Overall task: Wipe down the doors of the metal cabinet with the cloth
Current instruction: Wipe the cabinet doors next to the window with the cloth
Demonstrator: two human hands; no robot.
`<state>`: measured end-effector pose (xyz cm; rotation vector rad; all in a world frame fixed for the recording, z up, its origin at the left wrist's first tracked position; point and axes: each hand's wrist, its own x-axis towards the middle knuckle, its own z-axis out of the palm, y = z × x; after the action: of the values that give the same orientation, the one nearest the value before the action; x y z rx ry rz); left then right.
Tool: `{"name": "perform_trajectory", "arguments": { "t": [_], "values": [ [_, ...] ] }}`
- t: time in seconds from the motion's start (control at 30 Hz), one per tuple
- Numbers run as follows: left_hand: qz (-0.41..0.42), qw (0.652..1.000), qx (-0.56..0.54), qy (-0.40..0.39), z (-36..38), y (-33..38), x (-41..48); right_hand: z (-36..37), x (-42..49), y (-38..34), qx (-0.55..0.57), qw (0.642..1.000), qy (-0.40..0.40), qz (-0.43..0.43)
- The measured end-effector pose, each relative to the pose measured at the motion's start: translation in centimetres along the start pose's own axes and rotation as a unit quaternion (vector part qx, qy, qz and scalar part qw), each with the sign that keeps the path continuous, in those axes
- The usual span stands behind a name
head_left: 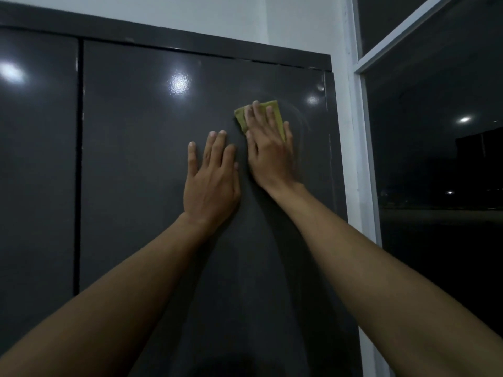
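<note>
2 cabinet doors, 1 cloth under flat R hand, L hand flat

I read the cabinet doors as plain glossy dark grey, with white light spots across the upper frame. At centre right the cloth is olive-yellow. The wall and window frame at right are white, and the pane is black.

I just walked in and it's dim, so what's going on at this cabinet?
A person is wiping the right door of the cabinet. The right hand presses a yellow-green cloth flat against its upper part. The left hand rests flat on the same door beside it, holding nothing.
</note>
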<state>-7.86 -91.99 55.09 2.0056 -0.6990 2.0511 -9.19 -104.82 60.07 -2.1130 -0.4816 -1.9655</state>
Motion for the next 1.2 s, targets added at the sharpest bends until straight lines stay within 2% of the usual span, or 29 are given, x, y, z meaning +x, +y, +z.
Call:
{"name": "perform_trajectory", "arguments": {
  "t": [0.1, 0.27, 0.33, 0.43, 0.5, 0.7, 0.87, 0.93, 1.07, 1.2],
  "values": [
    [0.011, 1.0, 0.002, -0.005, 0.0, -0.2, 0.9, -0.4, 1.3, 0.7, -0.022, 0.998, -0.027, -0.047],
    [0.013, 1.0, -0.003, 0.006, 0.1, -0.1, 2.1, -0.1, 2.2, 0.6, -0.004, 0.999, 0.031, 0.045],
    [0.019, 1.0, -0.009, 0.006, 0.1, -0.3, 2.4, 0.1, 2.3, 0.0, 0.007, 1.0, 0.008, 0.005],
    [0.013, 1.0, -0.021, 0.013, 0.2, -0.5, 3.1, -0.4, 3.8, -0.1, -0.006, 0.994, -0.051, -0.101],
    [0.012, 1.0, -0.018, 0.017, 0.3, -0.6, 3.5, -0.6, 5.4, 0.2, -0.032, 0.991, -0.062, -0.114],
    [0.01, 1.0, -0.016, 0.014, 0.4, -0.5, 4.3, -0.3, 6.5, 0.5, -0.029, 0.999, 0.011, 0.03],
    [0.015, 0.999, -0.019, 0.021, 0.5, -0.4, 4.8, -0.6, 7.1, 0.7, -0.021, 0.997, -0.03, -0.074],
    [0.012, 1.0, -0.018, 0.023, 0.6, -0.2, 5.1, -1.0, 8.4, 1.7, -0.03, 0.999, -0.016, -0.04],
    [0.01, 0.999, -0.025, 0.018, 0.7, 0.2, 5.5, -1.0, 8.3, 3.0, -0.016, 0.995, 0.038, 0.085],
    [0.019, 1.0, -0.022, 0.009, 0.9, 0.6, 6.1, -1.0, 6.8, 3.3, -0.021, 0.999, 0.019, 0.027]
  ]
}}
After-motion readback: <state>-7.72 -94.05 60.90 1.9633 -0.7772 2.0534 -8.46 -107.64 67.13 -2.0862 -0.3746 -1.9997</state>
